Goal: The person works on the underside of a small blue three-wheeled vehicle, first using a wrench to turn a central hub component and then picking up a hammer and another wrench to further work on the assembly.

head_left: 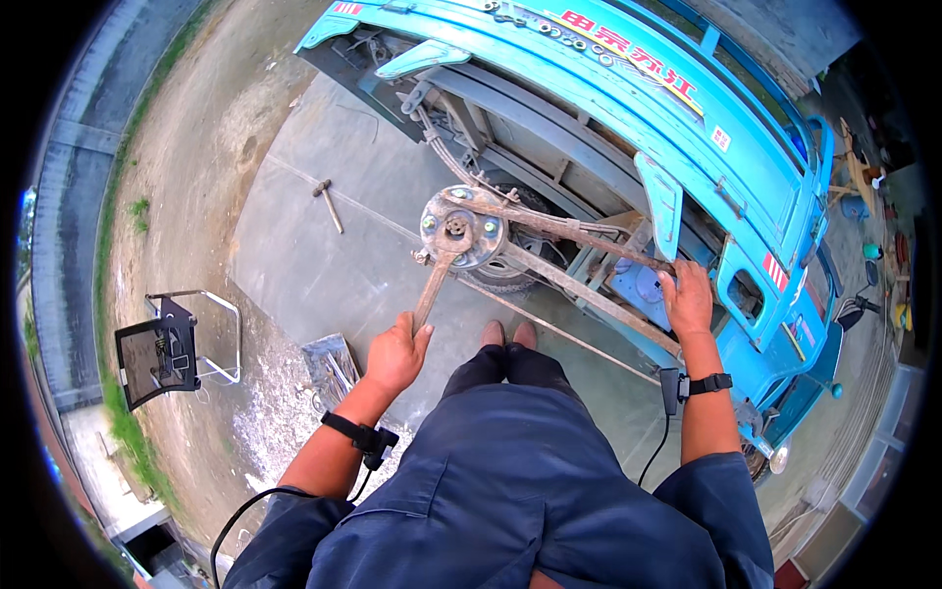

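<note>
My left hand [394,353] is closed around the handle of a rusty wrench [434,289]. The wrench's head sits at the centre of a round metal hub [483,253], over its middle nut. Several bolts stand around the hub's face. A long rusty flat bar [579,234] lies with one end across the hub's upper side, among the bolts. My right hand [689,297] grips the bar's other end, beside the blue vehicle frame. Part of the hub's face is hidden under the bar and the wrench.
A light-blue cargo vehicle [711,182] fills the upper right, and its beams run to the hub. On the concrete lies a hammer [332,208]. To the left stand a metal-framed chair [235,339] and a tray of metal pieces [334,365]. A wheel [508,280] shows beneath the beams.
</note>
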{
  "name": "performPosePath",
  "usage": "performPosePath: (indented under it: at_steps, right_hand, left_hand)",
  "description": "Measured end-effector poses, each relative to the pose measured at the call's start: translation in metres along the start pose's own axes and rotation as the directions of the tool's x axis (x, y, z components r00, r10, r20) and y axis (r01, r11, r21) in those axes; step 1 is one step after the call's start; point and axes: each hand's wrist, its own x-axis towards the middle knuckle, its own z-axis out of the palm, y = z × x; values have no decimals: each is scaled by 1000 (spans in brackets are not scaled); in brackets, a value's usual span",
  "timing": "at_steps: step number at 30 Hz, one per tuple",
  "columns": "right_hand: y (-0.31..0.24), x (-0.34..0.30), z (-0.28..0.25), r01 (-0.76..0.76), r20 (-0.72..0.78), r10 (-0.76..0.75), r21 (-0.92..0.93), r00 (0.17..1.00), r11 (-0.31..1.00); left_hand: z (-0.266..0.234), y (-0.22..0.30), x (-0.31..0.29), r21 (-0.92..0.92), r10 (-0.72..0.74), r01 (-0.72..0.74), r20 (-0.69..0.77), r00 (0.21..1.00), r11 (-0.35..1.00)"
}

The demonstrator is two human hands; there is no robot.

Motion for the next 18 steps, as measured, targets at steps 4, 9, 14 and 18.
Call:
performPosePath:
  at_steps: [4, 9, 14, 18]
  right_hand:
    - [19, 12, 8, 56, 88, -51, -55, 995, 997]
    - [27, 20, 8, 134, 151, -135, 16, 979, 991]
    - [36, 21, 13, 214, 157, -220, 52, 963, 975]
    - [39, 22, 15, 254, 132, -268, 115, 954, 960]
  left_hand:
    - [11, 11, -2, 25, -121, 123, -63, 991, 992]
    - [7, 22, -5, 39, -227, 231, -86, 970, 972]
    - [7, 27, -4, 49, -289, 295, -98, 952, 954]
    - [10, 31, -4, 62, -316, 327, -138, 939, 943]
